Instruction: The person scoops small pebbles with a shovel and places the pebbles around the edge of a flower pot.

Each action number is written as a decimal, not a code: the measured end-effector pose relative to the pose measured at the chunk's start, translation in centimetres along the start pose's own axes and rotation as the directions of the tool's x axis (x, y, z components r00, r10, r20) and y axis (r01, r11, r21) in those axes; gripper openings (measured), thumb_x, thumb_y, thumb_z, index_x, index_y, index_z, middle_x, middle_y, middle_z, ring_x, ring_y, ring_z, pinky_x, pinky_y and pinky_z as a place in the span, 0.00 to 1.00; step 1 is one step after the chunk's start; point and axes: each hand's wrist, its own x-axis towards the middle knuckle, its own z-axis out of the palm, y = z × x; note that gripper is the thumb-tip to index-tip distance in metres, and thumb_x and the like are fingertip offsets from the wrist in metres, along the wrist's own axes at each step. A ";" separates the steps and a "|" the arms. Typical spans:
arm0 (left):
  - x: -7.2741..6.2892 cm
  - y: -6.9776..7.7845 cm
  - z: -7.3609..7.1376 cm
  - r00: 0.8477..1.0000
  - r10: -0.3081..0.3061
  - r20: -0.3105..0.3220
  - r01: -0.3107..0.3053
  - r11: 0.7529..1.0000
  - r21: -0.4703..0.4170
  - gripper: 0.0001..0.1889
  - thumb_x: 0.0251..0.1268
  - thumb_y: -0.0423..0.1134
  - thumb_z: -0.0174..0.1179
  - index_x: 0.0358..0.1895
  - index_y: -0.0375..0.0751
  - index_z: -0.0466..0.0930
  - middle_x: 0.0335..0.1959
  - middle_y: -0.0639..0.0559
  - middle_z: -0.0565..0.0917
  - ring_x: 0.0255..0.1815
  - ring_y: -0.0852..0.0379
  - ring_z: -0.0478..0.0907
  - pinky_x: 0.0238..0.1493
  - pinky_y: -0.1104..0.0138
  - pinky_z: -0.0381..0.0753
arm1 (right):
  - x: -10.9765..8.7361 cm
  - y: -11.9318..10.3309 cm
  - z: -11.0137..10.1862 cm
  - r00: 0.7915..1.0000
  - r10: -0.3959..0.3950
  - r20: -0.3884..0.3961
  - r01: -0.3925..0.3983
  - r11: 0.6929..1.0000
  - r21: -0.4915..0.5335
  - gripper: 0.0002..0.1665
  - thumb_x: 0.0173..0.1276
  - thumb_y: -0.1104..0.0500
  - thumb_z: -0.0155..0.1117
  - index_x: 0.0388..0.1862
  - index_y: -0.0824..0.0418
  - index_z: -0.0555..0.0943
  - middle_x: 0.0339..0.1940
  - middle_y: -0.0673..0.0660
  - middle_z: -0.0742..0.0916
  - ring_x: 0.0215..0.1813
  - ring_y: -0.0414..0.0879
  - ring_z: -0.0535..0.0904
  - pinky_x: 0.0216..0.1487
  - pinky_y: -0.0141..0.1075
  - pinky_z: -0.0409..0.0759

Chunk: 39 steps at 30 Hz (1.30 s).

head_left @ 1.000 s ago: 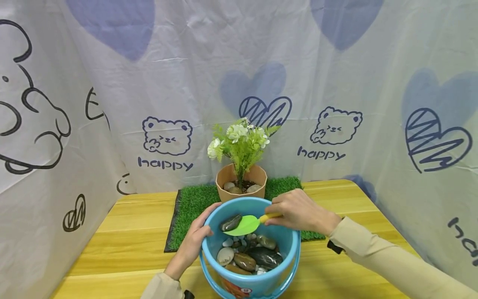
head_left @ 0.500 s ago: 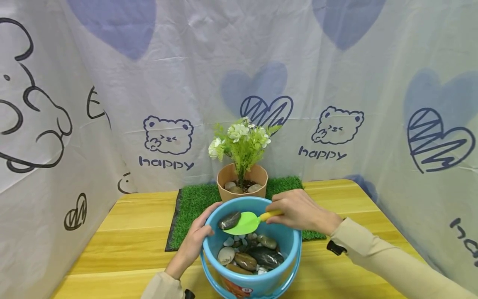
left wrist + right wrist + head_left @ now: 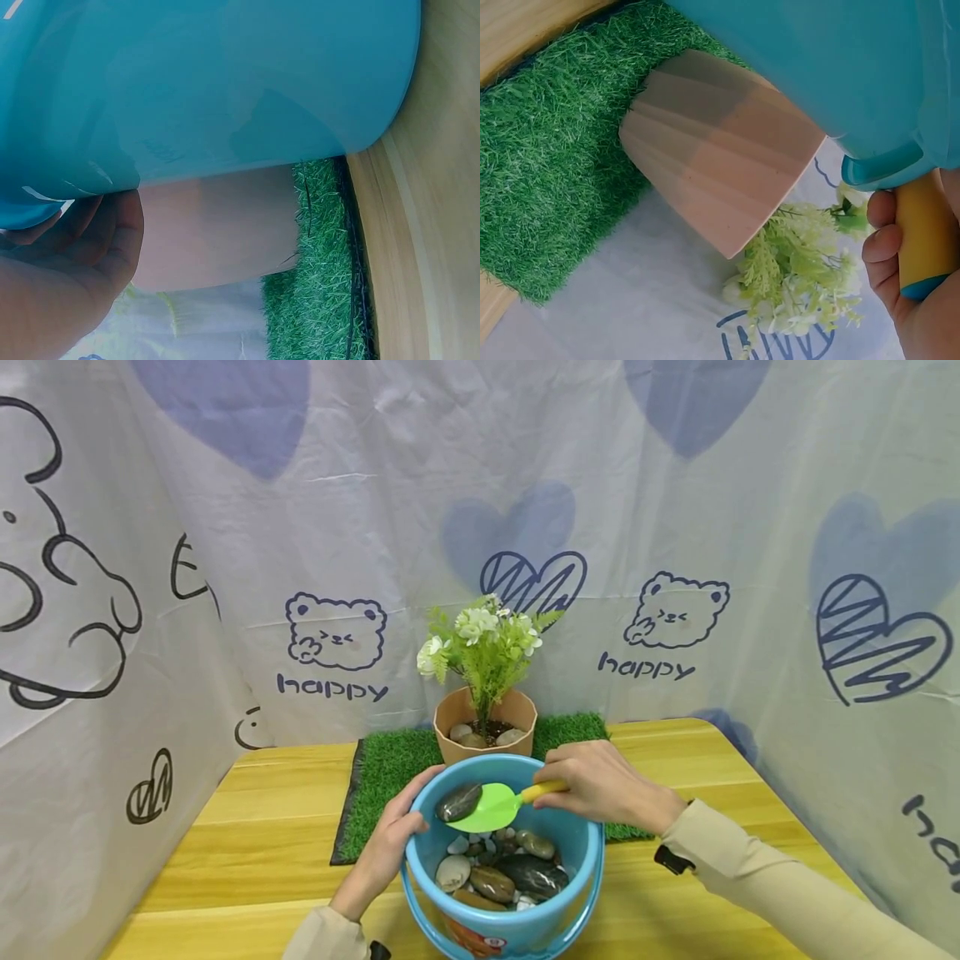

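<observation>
A blue bucket [image 3: 555, 906] holds several stones and small pebbles. My left hand [image 3: 392, 835] grips its left rim, thumb inside; in the left wrist view the fingers [image 3: 120, 229] press against the bucket's outer wall. My right hand [image 3: 592, 781] holds a toy trowel by its yellow handle [image 3: 928, 232], over the bucket's right rear rim. The trowel's green blade [image 3: 498, 807] points left inside the bucket, above the other stones. On its tip lies a dark, smooth stone [image 3: 460, 802], close to the bucket's left inner wall.
Right behind the bucket, a peach flowerpot [image 3: 483, 756] with white flowers [image 3: 480, 631] and stones stands on a green turf mat [image 3: 390, 777]. The wooden table [image 3: 247, 827] extends to both sides. A printed cloth [image 3: 450, 443] hangs behind and at the sides.
The trowel and the dark stone on it have shifted slightly up and left, nearer the bucket's left wall. My left hand has kept its place on the rim.
</observation>
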 end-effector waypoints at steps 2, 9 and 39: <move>0.0 0.0 0.0 1.000 0.000 0.001 0.000 1.000 0.001 0.39 0.54 0.29 0.41 0.74 0.55 0.61 0.71 0.44 0.68 0.68 0.40 0.68 0.57 0.53 0.74 | 0.0 0.1 0.1 1.000 -0.006 -0.010 0.006 1.000 -0.004 0.13 0.55 0.44 0.74 0.35 0.49 0.90 0.21 0.42 0.76 0.20 0.29 0.62 0.21 0.21 0.59; 0.0 0.1 0.1 1.000 0.014 -0.002 -0.014 1.000 0.015 0.38 0.54 0.30 0.41 0.74 0.56 0.61 0.72 0.44 0.68 0.67 0.39 0.69 0.54 0.52 0.76 | -0.2 0.4 0.3 0.998 -0.035 -0.057 0.036 0.999 0.007 0.13 0.54 0.46 0.75 0.35 0.50 0.90 0.21 0.42 0.77 0.21 0.29 0.63 0.22 0.20 0.59; -0.1 -0.3 0.0 1.000 0.028 -0.004 -0.028 1.000 0.010 0.38 0.54 0.30 0.41 0.74 0.55 0.61 0.71 0.42 0.69 0.66 0.37 0.69 0.53 0.54 0.78 | -0.5 0.6 0.4 0.988 -0.097 -0.124 0.098 0.995 0.005 0.14 0.53 0.46 0.75 0.36 0.50 0.90 0.25 0.43 0.82 0.24 0.31 0.73 0.23 0.19 0.64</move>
